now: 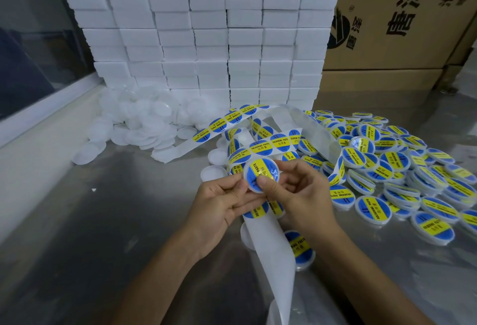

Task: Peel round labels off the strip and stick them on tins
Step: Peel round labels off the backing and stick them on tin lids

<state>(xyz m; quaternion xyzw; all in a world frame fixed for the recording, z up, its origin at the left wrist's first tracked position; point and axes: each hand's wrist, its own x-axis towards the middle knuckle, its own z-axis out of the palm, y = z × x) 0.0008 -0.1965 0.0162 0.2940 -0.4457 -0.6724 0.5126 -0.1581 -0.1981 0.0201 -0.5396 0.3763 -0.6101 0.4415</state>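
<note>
The small round white tin with a blue-and-yellow round label on its face is held just above the grey metal bench, between the two hands, its flat face tilted up toward the camera; the left hand pinches its rim from 8 o'clock, while the right hand curls round from 4 o'clock with its thumb pressed flat on the label, so the right is nearer for smoothing. The white backing strip runs from 12 to 6 o'clock beneath them. Finished labelled tins pile at 3 o'clock, plain white lids at 10 o'clock, stacked white boxes and a brown carton behind.
</note>
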